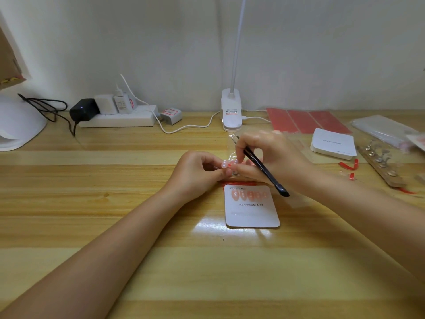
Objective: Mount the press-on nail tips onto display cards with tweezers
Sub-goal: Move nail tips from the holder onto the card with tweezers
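A white display card point(251, 212) printed "Handmade Nail" lies on the wooden table with a row of pink nail tips point(249, 195) along its top edge. Just above it, my left hand point(199, 172) pinches a small pink nail tip point(226, 165) at its fingertips. My right hand point(273, 157) meets it there and holds black tweezers point(264, 168), whose blunt end points toward me. The tweezers' tips are hidden between my fingers. A crinkled clear plastic bag point(232, 146) lies behind my fingers.
At the right are a stack of white cards point(333, 143), red adhesive sheets point(305, 122), a wooden nail holder strip point(379, 164), red tape scraps point(349, 165) and a plastic bag point(386, 130). A clip lamp point(231, 111) and power strip point(119, 118) stand at the back.
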Tool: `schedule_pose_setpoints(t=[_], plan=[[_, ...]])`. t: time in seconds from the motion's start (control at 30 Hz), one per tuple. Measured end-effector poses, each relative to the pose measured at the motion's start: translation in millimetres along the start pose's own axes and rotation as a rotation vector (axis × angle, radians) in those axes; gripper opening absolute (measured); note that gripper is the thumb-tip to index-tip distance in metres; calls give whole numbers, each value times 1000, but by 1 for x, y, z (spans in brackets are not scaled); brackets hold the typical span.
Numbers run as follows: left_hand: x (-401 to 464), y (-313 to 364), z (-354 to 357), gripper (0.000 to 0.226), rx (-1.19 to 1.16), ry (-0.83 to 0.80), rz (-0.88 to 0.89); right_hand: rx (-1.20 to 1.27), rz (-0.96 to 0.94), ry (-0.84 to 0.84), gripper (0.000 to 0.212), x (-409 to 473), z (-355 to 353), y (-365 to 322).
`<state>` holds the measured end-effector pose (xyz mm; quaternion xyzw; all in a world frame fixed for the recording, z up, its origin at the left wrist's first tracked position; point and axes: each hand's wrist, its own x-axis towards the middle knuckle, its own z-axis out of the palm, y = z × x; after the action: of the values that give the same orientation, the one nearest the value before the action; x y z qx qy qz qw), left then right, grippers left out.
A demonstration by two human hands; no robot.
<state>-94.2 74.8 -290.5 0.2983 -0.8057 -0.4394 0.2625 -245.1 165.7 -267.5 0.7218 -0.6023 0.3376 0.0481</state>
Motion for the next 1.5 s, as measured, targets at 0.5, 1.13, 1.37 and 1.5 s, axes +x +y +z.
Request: schedule_pose_setpoints(t=[0.5,1.13,1.37,1.5], plan=[[-2,1,-5,9,-55,-26,-51,76,56,205,25,-9,-9,-9],[5,14,-9,45,151,-167,-16,375,425,447,13,-74,-40,4],[17,41,12,55,348,-221,222,255,325,426,15,-76,-30,4],[23,52,30,45,310,-212,263,136,216,371,10,-79,-28,4]])
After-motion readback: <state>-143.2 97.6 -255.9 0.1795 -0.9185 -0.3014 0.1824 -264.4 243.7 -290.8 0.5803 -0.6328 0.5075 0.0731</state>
